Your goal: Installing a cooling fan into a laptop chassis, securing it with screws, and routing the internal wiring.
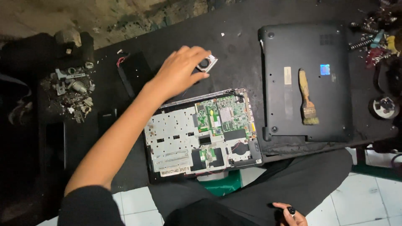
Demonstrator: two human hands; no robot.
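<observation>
Left hand (180, 71) spread, fingertips pinching small cooling fan (206, 64) on tabletop (234, 50) beside opened laptop (201, 134); right hand (291, 214) grips something small and dark by the lap.

Small blue square sticker (325, 69) and pale strip label (287, 75) on black laptop cover (293, 46).
</observation>
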